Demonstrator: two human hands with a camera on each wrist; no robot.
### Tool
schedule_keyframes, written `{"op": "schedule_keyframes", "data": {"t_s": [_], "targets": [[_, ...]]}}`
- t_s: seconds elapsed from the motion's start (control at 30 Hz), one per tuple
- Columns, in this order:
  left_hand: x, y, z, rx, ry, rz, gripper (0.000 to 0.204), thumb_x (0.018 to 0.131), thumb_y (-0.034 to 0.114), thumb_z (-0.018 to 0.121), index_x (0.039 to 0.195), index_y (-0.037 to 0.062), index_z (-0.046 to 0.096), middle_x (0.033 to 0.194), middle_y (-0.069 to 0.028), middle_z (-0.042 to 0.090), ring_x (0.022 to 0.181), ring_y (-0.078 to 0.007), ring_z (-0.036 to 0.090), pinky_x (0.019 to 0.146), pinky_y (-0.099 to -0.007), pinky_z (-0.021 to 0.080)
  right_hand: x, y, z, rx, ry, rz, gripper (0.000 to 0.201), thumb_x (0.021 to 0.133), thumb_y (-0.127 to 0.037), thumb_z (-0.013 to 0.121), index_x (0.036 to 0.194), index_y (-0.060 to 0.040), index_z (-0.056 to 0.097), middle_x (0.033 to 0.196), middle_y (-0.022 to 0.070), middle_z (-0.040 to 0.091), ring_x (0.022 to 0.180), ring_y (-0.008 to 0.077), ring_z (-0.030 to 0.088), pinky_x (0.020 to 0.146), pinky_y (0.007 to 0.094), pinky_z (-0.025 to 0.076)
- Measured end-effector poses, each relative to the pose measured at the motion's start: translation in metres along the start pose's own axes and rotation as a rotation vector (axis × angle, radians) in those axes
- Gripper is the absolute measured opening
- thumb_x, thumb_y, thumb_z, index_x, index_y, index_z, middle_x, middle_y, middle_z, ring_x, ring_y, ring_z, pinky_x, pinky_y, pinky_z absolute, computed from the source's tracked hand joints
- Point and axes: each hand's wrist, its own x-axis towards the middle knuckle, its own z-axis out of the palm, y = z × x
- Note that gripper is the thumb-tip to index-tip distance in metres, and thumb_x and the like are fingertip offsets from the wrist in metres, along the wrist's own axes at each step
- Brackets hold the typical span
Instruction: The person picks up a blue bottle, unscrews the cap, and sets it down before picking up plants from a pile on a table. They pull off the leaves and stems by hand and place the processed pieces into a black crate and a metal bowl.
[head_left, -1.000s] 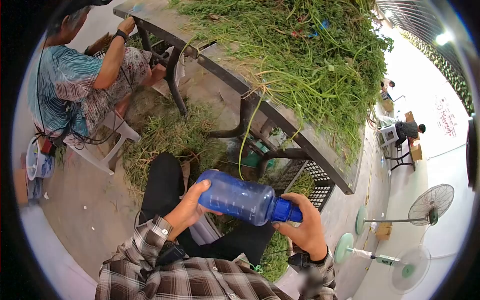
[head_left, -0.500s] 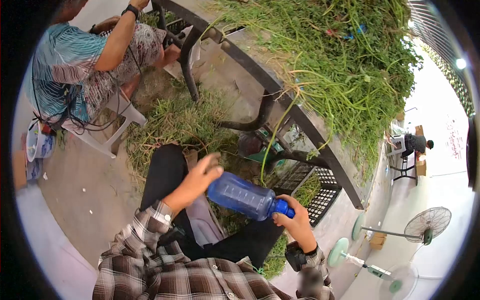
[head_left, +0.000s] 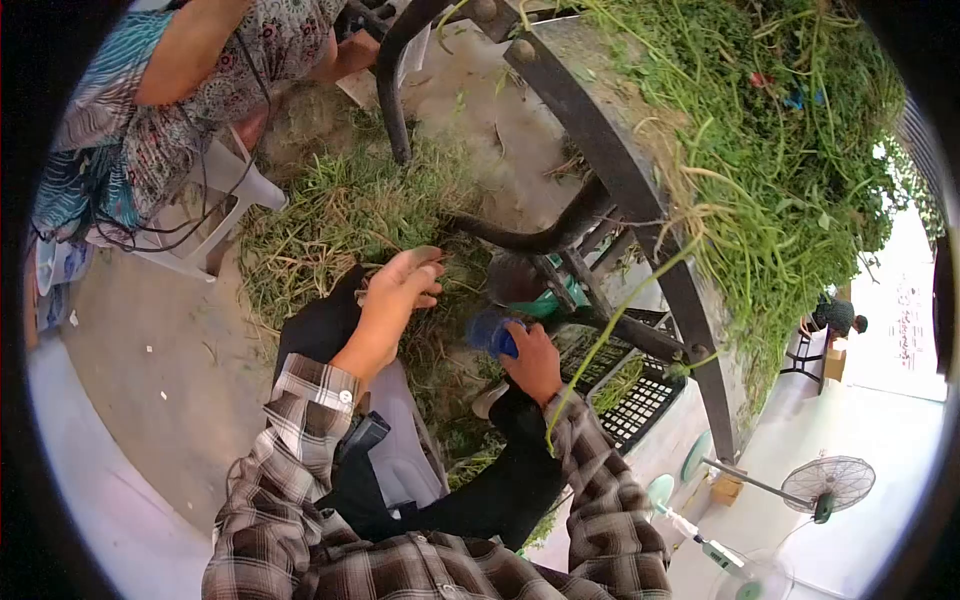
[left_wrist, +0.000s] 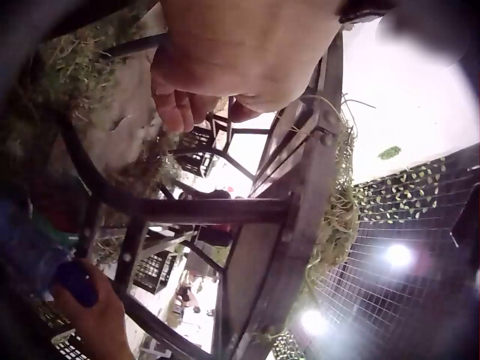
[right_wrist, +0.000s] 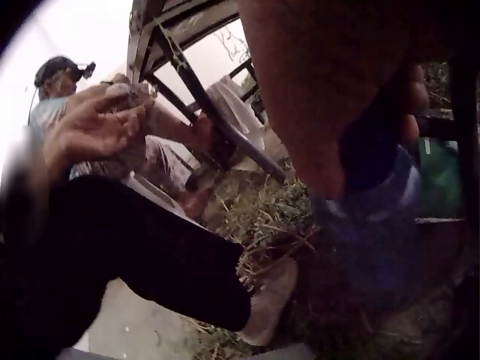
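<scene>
My right hand (head_left: 534,362) grips a translucent blue plastic bottle (head_left: 484,333) by its cap end, low beside the table leg. In the right wrist view the bottle (right_wrist: 375,240) points down from the fingers, close over the littered floor. The dark blue cap (left_wrist: 77,283) shows under the right hand in the left wrist view. With nothing in it, my left hand (head_left: 396,292) hangs above my knee, fingers loosely bent. A heap of green stems on the floor (head_left: 350,205) lies beyond it.
A metal-edged table (head_left: 600,130) bears a large pile of leafy greens (head_left: 790,170). Its black legs and a black plastic crate (head_left: 645,400) stand right of my hands. Another person (head_left: 200,110) sits at the left. Two fans (head_left: 825,485) stand at the right.
My right hand has lowered the bottle away from my lap toward the floor, tipping its base down. My left hand has let go of the bottle. The head view has swung downward.
</scene>
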Motion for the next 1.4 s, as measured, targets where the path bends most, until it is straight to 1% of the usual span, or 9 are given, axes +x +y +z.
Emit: {"op": "schedule_keyframes", "data": {"t_s": [0.07,0.37,0.5,0.57,0.6,0.77,0.93,1.03,1.4], "targets": [[0.001,0.0,0.001,-0.025,-0.057,-0.059,0.034,0.089,0.02,0.051,0.117,0.001,0.052,0.097,-0.0035,0.057,0.08,-0.01,0.055,0.072,-0.0248,0.046,0.026,0.007,0.012,-0.158,0.076,-0.165,0.056,0.07,-0.012,0.068,0.12,-0.0095,0.044,0.107,0.0252,0.044,0.087,0.04,0.053,0.065,0.0492,0.049],[0.002,0.0,0.005,-0.018,-0.103,-0.205,0.032,0.088,0.021,0.053,0.113,0.0018,0.054,0.093,-0.0035,0.06,0.08,-0.0103,0.055,0.071,-0.0254,0.046,0.129,0.01,0.019,-0.505,-0.225,-0.072,0.04,0.07,-0.007,0.068,0.105,0.0004,0.05,0.105,0.0289,0.046,0.092,0.0381,0.054,0.064,0.042,0.053],[-0.003,0.008,0.003,-0.012,-0.107,-0.211,0.033,0.087,0.022,0.053,0.114,0.0018,0.054,0.094,-0.0043,0.06,0.081,-0.0105,0.055,0.072,-0.0253,0.045,0.16,0.034,0.048,-0.527,-0.067,-0.132,0.039,0.071,-0.01,0.068,0.102,-0.0013,0.047,0.101,0.0271,0.045,0.09,0.038,0.051,0.063,0.0434,0.052],[-0.006,0.008,0.002,-0.024,-0.113,-0.22,0.03,0.089,0.017,0.05,0.114,0.0001,0.053,0.094,-0.0038,0.06,0.078,-0.0085,0.055,0.071,-0.0231,0.045,0.167,0.029,0.036,-0.62,-0.409,0.005,0.028,0.075,-0.008,0.065,0.098,0.0013,0.05,0.105,0.0299,0.047,0.094,0.038,0.051,0.065,0.0417,0.052],[-0.007,0.006,0.001,-0.011,-0.115,-0.223,0.03,0.089,0.017,0.05,0.114,-0.0001,0.053,0.094,-0.0034,0.06,0.078,-0.0083,0.054,0.071,-0.0229,0.045,0.172,0.046,0.058,-0.67,-0.255,0.077,0.022,0.08,-0.016,0.062,0.096,-0.0008,0.06,0.103,0.0232,0.054,0.089,0.0325,0.056,0.062,0.0413,0.052],[-0.011,0.006,0.006,-0.012,-0.138,-0.256,0.03,0.089,0.015,0.051,0.114,-0.0006,0.053,0.093,-0.0034,0.06,0.077,-0.0076,0.053,0.071,-0.0232,0.044,0.181,0.109,0.11,-0.914,-0.245,0.007,0.02,0.084,-0.015,0.055,0.098,-0.0017,0.06,0.099,0.0178,0.059,0.069,0.0256,0.055,0.055,0.039,0.049],[-0.016,0.005,0.006,-0.002,-0.14,-0.3,0.029,0.089,0.014,0.051,0.114,-0.0007,0.052,0.092,-0.0025,0.059,0.078,-0.0063,0.051,0.07,-0.0224,0.043,0.182,0.123,0.104,-0.597,-0.255,0.337,0.023,0.084,-0.014,0.055,0.103,-0.0008,0.057,0.101,0.0232,0.057,0.084,0.032,0.06,0.065,0.042,0.053],[-0.017,0.002,0.005,0.017,-0.143,-0.328,0.03,0.089,0.014,0.052,0.115,0.0,0.052,0.094,-0.0025,0.06,0.08,-0.0059,0.051,0.071,-0.0214,0.043,0.18,0.118,0.097,-0.574,-0.371,0.384,0.03,0.085,-0.015,0.055,0.11,0.0007,0.053,0.102,0.0224,0.057,0.082,0.033,0.061,0.066,0.0428,0.054],[-0.021,-0.006,0.005,0.041,-0.173,-0.351,0.031,0.089,0.014,0.052,0.116,0.0002,0.052,0.097,-0.0069,0.059,0.085,-0.0105,0.054,0.076,-0.0249,0.045,0.174,0.16,0.116,-0.516,-0.271,0.405,0.05,0.079,-0.033,0.061,0.116,-0.0026,0.05,0.119,0.0195,0.045,0.105,0.036,0.046,0.08,0.0474,0.048]]}}
